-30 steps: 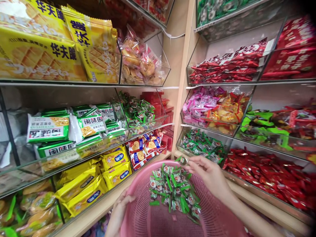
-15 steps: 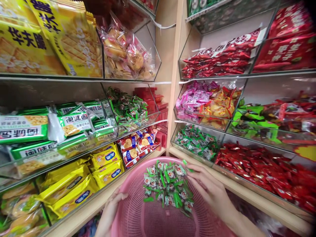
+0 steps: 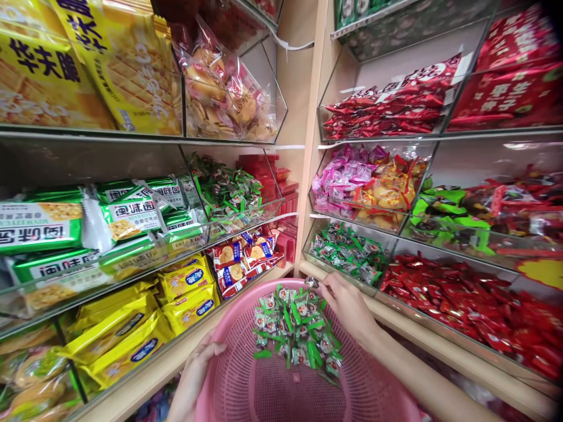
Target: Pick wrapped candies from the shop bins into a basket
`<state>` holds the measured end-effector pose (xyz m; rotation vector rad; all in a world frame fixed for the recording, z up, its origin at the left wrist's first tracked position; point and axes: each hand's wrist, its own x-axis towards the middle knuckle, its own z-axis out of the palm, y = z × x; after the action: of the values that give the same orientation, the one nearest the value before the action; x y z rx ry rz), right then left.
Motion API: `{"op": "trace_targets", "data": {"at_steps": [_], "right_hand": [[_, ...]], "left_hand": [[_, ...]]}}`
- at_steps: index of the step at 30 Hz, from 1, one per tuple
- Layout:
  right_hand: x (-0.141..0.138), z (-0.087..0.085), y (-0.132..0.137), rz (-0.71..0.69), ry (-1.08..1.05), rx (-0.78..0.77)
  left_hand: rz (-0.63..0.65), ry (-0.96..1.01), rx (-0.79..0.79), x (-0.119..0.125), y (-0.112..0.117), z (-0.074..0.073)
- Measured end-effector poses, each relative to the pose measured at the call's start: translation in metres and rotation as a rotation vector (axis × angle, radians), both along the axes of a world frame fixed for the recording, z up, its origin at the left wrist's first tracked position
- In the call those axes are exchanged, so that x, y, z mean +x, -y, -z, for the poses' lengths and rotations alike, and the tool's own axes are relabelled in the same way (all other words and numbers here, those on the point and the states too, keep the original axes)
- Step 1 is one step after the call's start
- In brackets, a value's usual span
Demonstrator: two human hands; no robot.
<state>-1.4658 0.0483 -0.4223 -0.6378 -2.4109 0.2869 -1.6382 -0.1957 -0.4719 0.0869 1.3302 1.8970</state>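
A pink plastic basket [image 3: 244, 316] with mesh walls is at the bottom middle, its far rim close to the shelf corner. My left hand [image 3: 200, 363] is closed on its left rim, the thumb lying over the edge. In the basket is a heap of small wrapped candies [image 3: 295, 328] with green twisted ends. Above the far rim, my right hand [image 3: 349, 305] pinches one small wrapped candy [image 3: 311, 282] between thumb and fingertips. Behind that hand, a clear bin [image 3: 347, 252] holds more green-and-clear wrapped candies.
Clear-fronted shelves meet in a corner ahead. On the left are yellow snack packs [image 3: 132, 346], green-and-white packs [image 3: 132, 220] and red-and-white packets [image 3: 241, 258]. To the right lie red wrapped candies [image 3: 461, 299] and pink wrapped candies [image 3: 343, 173]. A wooden ledge [image 3: 413, 328] borders the basket's right side.
My right hand has moved up and left from the basket's right side to above its far rim, a candy now showing at its fingertips. My left hand keeps its hold.
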Motion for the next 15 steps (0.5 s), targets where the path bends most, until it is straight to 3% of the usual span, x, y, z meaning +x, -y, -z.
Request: {"op": "trace_targets", "data": {"at_steps": [7, 15], "right_hand": [[-0.0028, 0.0082, 0.0101, 0.047, 0.3, 0.127], [0.004, 0.0068, 0.0112, 0.073, 0.333, 0.064]], "left_hand": [[-0.017, -0.011, -0.037, -0.0028, -0.0003, 0.0043], [-0.092, 0.003, -0.121, -0.0035, -0.0021, 0.0012]]}}
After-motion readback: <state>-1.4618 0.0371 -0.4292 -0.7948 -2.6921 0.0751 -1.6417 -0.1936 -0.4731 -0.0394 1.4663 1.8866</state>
